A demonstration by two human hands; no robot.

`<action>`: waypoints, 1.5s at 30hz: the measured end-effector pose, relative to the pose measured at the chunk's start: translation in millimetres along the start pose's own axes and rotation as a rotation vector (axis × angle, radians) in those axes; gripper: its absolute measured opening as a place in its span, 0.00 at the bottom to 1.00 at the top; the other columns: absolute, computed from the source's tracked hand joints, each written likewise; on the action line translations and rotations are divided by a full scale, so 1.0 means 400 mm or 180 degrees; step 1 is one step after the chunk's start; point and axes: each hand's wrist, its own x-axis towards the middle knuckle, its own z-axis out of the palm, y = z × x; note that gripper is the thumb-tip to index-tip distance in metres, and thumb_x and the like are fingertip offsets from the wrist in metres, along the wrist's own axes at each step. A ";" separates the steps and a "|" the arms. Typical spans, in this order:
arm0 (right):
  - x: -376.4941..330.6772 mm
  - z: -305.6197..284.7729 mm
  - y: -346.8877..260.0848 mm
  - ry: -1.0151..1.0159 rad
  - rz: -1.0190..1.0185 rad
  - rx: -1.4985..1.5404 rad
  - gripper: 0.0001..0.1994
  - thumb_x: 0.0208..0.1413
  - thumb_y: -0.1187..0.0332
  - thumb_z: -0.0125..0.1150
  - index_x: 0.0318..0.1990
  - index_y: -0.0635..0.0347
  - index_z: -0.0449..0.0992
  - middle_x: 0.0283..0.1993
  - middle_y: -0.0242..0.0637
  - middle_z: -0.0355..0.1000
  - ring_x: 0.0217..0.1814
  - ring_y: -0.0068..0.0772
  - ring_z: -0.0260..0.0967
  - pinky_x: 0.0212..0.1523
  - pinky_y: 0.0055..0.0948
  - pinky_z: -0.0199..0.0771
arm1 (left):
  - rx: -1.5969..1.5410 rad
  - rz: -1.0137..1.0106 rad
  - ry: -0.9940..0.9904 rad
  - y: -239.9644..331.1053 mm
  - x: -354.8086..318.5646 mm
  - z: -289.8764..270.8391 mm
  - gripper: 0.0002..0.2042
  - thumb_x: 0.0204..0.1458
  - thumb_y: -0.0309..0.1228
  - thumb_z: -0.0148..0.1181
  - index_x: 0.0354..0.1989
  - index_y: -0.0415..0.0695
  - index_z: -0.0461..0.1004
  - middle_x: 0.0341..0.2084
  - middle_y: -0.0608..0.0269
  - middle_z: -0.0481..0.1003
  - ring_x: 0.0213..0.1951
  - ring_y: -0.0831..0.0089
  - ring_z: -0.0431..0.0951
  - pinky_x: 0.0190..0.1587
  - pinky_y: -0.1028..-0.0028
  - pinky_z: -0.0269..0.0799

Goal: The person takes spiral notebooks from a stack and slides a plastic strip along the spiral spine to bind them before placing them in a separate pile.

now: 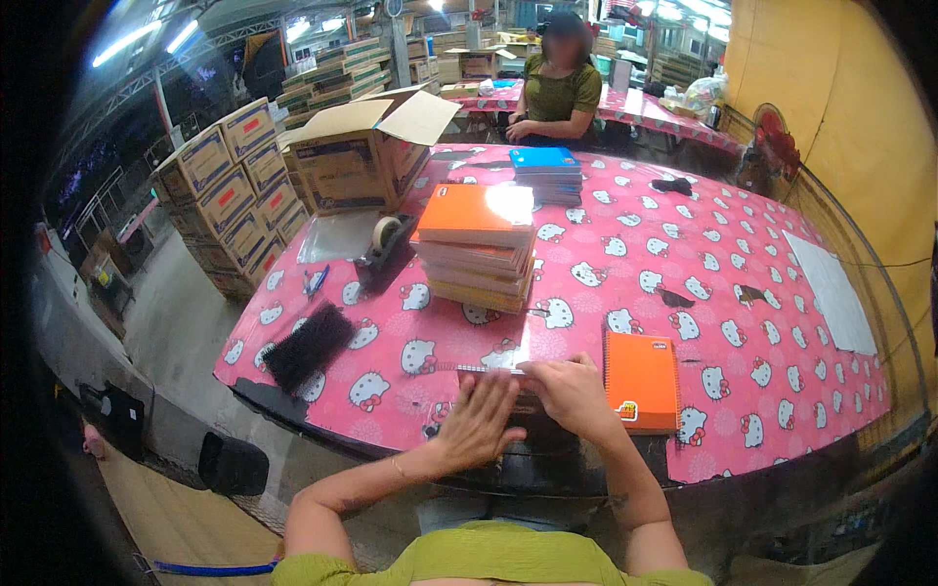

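A spiral notebook (489, 369) stands nearly edge-on at the near middle of the table, so only its thin white upper edge shows. Thumb and fingers of my right hand (567, 391) pinch the right end of that edge. Flat against its near side lies my left hand (479, 420), fingers stretched out and the back of the hand toward me. To the right of my right hand is an orange spiral notebook (642, 383) lying on the tabletop. Beyond my hands rises a stack of orange notebooks (477, 249).
Blue notebooks (545, 176) are piled farther back on the pink patterned tablecloth (625, 283). At left are a black brush-like block (309, 347), a tape dispenser (383, 254) and an open carton (357, 156). White paper (831, 291) lies at right. Across the table stands a person (557, 93).
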 end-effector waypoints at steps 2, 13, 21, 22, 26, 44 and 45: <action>0.004 -0.008 0.010 -0.0148 -0.0015 -0.0083 0.11 0.60 0.63 0.57 0.49 0.49 0.78 0.38 0.35 0.80 0.40 0.36 0.77 0.44 0.42 0.65 | 0.0347 -0.0547 -0.0139 -0.044 0.151 -0.068 0.44 0.60 0.57 0.45 0.71 0.30 0.45 0.72 0.35 0.42 0.75 0.46 0.37 0.72 0.45 0.27; 0.006 -0.014 0.000 -0.0142 0.0207 -0.0051 0.20 0.57 0.58 0.63 0.55 0.51 0.74 0.46 0.39 0.79 0.46 0.40 0.77 0.51 0.43 0.66 | -0.0066 -0.0384 -0.0111 -0.001 0.055 0.021 0.45 0.59 0.58 0.46 0.72 0.32 0.44 0.74 0.39 0.38 0.75 0.48 0.35 0.71 0.42 0.27; -0.101 0.084 0.078 0.0824 0.1352 0.3543 0.18 0.50 0.74 0.74 0.49 0.63 0.76 0.42 0.37 0.79 0.44 0.23 0.75 0.45 0.26 0.75 | 0.0066 -0.0477 -0.0099 -0.038 0.168 -0.084 0.36 0.62 0.52 0.46 0.70 0.36 0.53 0.71 0.42 0.50 0.73 0.48 0.47 0.71 0.42 0.24; -0.100 0.098 0.076 0.0838 0.1364 0.3519 0.16 0.50 0.73 0.74 0.46 0.64 0.78 0.40 0.35 0.80 0.42 0.20 0.75 0.43 0.25 0.75 | -0.0008 -0.0397 -0.0054 -0.037 0.162 -0.086 0.35 0.63 0.52 0.46 0.69 0.37 0.55 0.70 0.44 0.53 0.72 0.50 0.50 0.71 0.41 0.25; -0.094 0.092 0.073 0.0797 0.1574 0.3403 0.08 0.53 0.73 0.71 0.39 0.65 0.81 0.33 0.31 0.79 0.35 0.16 0.72 0.39 0.21 0.73 | -0.0275 -0.0143 0.0204 -0.072 0.134 -0.088 0.18 0.59 0.44 0.56 0.52 0.46 0.74 0.49 0.61 0.76 0.58 0.64 0.72 0.71 0.41 0.29; -0.079 0.120 0.047 0.1123 0.1189 0.3205 0.09 0.53 0.72 0.71 0.39 0.66 0.80 0.32 0.32 0.80 0.35 0.17 0.74 0.37 0.21 0.76 | 0.0477 -0.0439 -0.0442 0.006 0.092 -0.019 0.46 0.61 0.61 0.39 0.73 0.31 0.40 0.74 0.39 0.37 0.76 0.49 0.31 0.70 0.43 0.17; -0.075 0.126 0.043 0.1101 0.1179 0.3264 0.09 0.53 0.72 0.71 0.39 0.66 0.80 0.33 0.33 0.80 0.35 0.17 0.74 0.37 0.21 0.76 | 0.0033 -0.0260 -0.0339 0.036 0.002 0.017 0.44 0.62 0.60 0.38 0.73 0.32 0.40 0.74 0.39 0.37 0.76 0.49 0.32 0.71 0.44 0.18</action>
